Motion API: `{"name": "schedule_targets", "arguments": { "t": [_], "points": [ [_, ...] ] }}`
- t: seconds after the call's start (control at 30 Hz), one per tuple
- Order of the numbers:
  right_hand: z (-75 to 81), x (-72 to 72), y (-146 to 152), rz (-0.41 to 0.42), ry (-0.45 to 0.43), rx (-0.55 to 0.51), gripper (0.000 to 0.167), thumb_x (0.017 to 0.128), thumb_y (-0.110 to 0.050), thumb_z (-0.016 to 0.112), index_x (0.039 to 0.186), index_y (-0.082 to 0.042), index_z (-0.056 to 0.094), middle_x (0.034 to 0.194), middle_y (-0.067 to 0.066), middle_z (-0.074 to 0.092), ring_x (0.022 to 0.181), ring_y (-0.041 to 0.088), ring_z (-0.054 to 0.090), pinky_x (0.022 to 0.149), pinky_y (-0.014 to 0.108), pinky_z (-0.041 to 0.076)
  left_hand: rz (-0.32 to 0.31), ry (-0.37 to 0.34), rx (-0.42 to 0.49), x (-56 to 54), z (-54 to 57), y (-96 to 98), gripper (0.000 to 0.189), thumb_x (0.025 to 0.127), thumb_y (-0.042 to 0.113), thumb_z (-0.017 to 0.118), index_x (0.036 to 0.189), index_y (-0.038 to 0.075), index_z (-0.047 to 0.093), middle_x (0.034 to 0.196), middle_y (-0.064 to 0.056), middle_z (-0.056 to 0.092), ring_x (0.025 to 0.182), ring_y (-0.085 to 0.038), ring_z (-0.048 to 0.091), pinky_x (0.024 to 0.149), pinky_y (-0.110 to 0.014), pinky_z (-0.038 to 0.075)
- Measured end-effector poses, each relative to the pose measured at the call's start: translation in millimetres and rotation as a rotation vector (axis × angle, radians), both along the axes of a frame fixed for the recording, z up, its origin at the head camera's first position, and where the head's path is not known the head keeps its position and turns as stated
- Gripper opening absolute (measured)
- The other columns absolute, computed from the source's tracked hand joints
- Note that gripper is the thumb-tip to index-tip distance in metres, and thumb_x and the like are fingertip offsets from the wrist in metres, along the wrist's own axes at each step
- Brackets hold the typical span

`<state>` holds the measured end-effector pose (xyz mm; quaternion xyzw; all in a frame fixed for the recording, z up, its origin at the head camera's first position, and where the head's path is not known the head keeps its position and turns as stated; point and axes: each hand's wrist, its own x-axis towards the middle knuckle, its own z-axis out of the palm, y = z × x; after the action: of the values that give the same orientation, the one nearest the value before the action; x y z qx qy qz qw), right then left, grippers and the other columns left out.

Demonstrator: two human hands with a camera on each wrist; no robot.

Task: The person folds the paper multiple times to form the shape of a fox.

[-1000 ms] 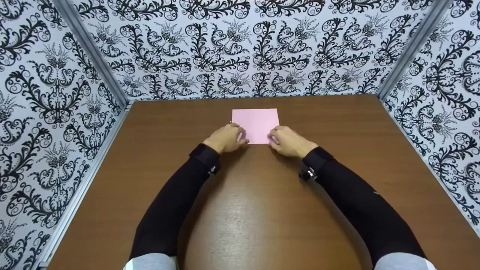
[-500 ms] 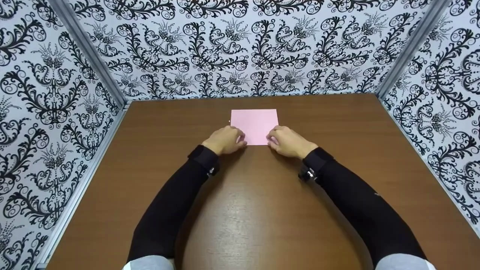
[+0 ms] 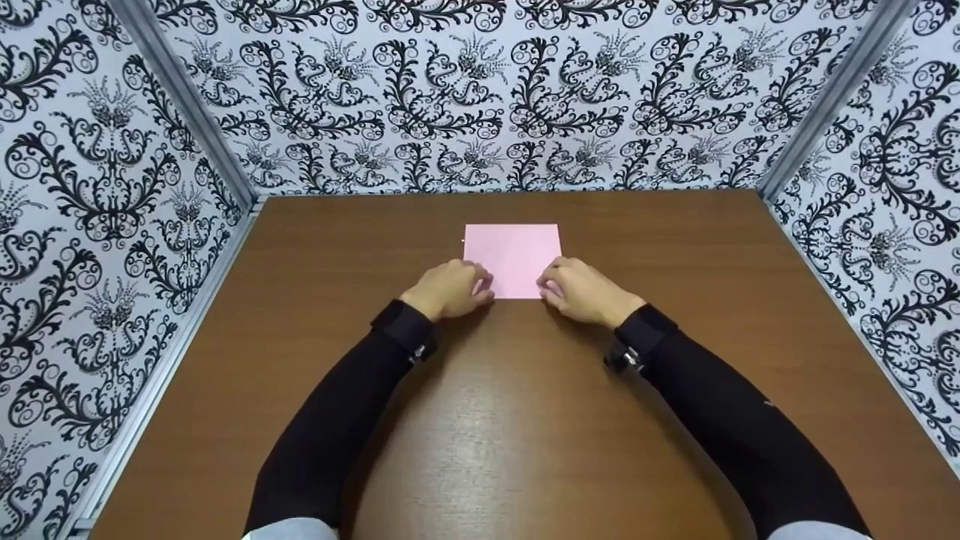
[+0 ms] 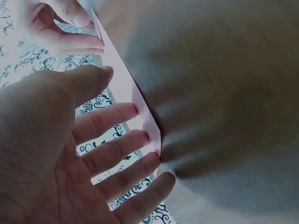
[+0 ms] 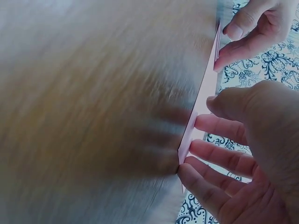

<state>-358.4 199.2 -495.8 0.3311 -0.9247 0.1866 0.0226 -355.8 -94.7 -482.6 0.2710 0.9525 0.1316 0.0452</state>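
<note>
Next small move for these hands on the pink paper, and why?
Probably slide the pink paper toward the person: the left hand and right hand touch it near opposite side edges, and tabletop lies between it and the person.

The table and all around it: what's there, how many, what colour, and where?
paper: 1, pink, on the table's far half, between the hands
table: 1, brown, under the paper
speck: 1, white, by the paper's left edge; too small to identify
walls: 3, white with black scrolls, behind the table and at both sides
posts: 2, grey, at the back corners
wrist bands: 2, black, one on each wrist, with small devices attached
sleeves: 2, black, on the forearms; pale grey cloth above
left hand: 1, bare, touching the paper's near left part
right hand: 1, bare, touching its near right part
</note>
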Motion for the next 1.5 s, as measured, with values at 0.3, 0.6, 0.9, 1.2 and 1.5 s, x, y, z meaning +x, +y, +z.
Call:
{"name": "schedule_targets", "arguments": {
  "t": [0.3, 0.6, 0.9, 1.2, 1.5],
  "points": [
    [0.7, 9.7, 1, 0.012, 0.003, -0.003, 0.023, 0.115, -0.013, 0.074, 0.127, 0.003, 0.086, 0.13, 0.024, 0.082, 0.125, 0.046, 0.08, 0.116, 0.061, 0.065, -0.013, 0.022, 0.002, 11.0, -3.7, -4.6, 0.032, 0.118, 0.035, 0.07, 0.131, 0.007, 0.08, 0.136, -0.015, 0.083, 0.131, -0.041, 0.077, 0.115, -0.058, 0.066],
    [-1.3, 20.3, 3, 0.065, 0.036, -0.05, 0.019, 0.111, -0.004, 0.077, 0.125, 0.004, 0.086, 0.125, 0.024, 0.084, 0.122, 0.045, 0.081, 0.114, 0.061, 0.066, -0.01, 0.025, -0.004, 25.6, -8.3, -9.4, 0.032, 0.119, 0.037, 0.069, 0.136, 0.012, 0.081, 0.141, -0.012, 0.082, 0.132, -0.042, 0.076, 0.112, -0.06, 0.068],
    [-2.9, 30.0, 5, 0.064, 0.039, -0.054, 0.017, 0.11, -0.004, 0.078, 0.123, 0.002, 0.088, 0.124, 0.021, 0.084, 0.12, 0.042, 0.081, 0.112, 0.059, 0.067, -0.019, 0.044, 0.036, 39.9, -9.0, -12.3, 0.032, 0.119, 0.034, 0.07, 0.135, 0.009, 0.081, 0.141, -0.015, 0.082, 0.13, -0.044, 0.076, 0.11, -0.063, 0.068],
    [-1.3, 41.4, 6, 0.07, 0.014, -0.063, 0.017, 0.112, -0.004, 0.076, 0.122, 0.001, 0.089, 0.123, 0.02, 0.083, 0.118, 0.041, 0.081, 0.11, 0.059, 0.068, 0.005, 0.042, 0.034, 56.6, -14.6, -14.1, 0.043, 0.12, 0.039, 0.069, 0.151, 0.012, 0.079, 0.159, -0.018, 0.076, 0.143, -0.045, 0.071, 0.117, -0.065, 0.066],
    [0.2, 52.3, 8, 0.09, 0.034, -0.058, 0.017, 0.11, -0.002, 0.078, 0.122, -0.001, 0.09, 0.125, 0.02, 0.084, 0.12, 0.042, 0.081, 0.11, 0.06, 0.067, -0.007, 0.04, 0.035, 67.0, -13.9, -14.7, 0.046, 0.119, 0.039, 0.07, 0.156, 0.012, 0.077, 0.166, -0.021, 0.071, 0.153, -0.049, 0.068, 0.126, -0.069, 0.059]
  ]
}}
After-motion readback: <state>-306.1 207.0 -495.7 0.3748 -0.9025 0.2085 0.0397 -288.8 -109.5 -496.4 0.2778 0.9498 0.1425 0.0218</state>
